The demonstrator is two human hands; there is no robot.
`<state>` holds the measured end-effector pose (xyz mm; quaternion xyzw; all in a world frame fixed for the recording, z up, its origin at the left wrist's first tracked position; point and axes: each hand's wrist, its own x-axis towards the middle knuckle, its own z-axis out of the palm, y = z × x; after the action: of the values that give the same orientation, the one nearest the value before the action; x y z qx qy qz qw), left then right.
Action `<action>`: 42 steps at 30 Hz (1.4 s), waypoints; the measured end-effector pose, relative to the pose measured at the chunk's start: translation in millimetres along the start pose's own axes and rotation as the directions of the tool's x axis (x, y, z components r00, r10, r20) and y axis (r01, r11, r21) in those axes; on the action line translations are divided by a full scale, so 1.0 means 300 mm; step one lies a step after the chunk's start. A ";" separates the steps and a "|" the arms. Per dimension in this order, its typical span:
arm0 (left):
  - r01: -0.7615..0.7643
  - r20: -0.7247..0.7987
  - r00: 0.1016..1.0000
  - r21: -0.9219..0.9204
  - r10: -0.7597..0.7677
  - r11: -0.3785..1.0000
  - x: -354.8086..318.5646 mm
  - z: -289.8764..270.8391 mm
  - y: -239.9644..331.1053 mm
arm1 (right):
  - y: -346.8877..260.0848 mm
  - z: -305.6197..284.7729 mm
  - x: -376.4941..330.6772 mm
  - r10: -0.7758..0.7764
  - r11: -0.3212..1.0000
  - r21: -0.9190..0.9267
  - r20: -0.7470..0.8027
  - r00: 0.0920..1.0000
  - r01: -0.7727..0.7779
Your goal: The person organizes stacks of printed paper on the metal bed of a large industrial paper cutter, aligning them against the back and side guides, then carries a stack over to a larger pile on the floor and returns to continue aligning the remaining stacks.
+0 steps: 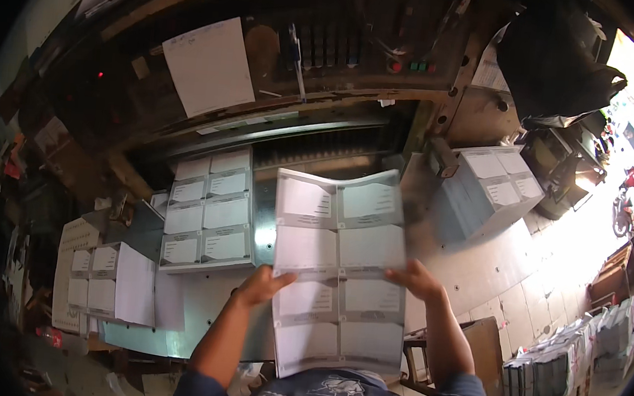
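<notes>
A large, thick sheaf of printed sheets [342, 253], grey and white with two columns of boxes, hangs in front of my body, its far edge bowed. My left hand [264, 285] is closed on its left edge, thumb on top. On the opposite edge, my right hand [417, 280] grips it the same way; the fingers beneath are hidden. Left of the sheaf, a similar printed stack [206, 211] lies on the metal machine bed [265, 231], its far end under the machine's front bar.
Cut stacks stand on the left [136, 284] and on the right side table [475, 200]. Across the back runs a dark machine panel with push buttons [408, 66], a pen [296, 60] and a white paper [211, 68]. Bundled paper piles [543, 369] stand at lower right, near a wooden stool [473, 347].
</notes>
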<state>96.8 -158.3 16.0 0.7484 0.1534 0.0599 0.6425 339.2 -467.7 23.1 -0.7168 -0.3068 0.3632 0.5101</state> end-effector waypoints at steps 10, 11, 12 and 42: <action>-0.366 -0.150 0.924 -0.084 0.351 0.927 -0.317 -0.048 0.443 | -0.399 0.066 -0.395 -0.389 0.862 0.251 -0.233 0.891 0.441; -0.360 -0.156 0.927 -0.101 0.342 0.928 -0.335 -0.047 0.438 | -0.399 0.075 -0.409 -0.409 0.848 0.253 -0.246 0.879 0.466; -0.368 -0.173 0.921 -0.099 0.348 0.925 -0.347 -0.026 0.435 | -0.394 0.078 -0.418 -0.408 0.868 0.208 -0.218 0.887 0.451; -0.353 -0.202 0.923 -0.096 0.329 0.931 -0.156 -0.008 0.351 | -0.366 0.028 -0.213 -0.355 0.926 0.089 -0.135 0.925 0.368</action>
<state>67.8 -184.0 124.7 0.7115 0.0747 0.2490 0.6528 289.5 -483.2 139.2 -0.6379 -0.3825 0.2371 0.6249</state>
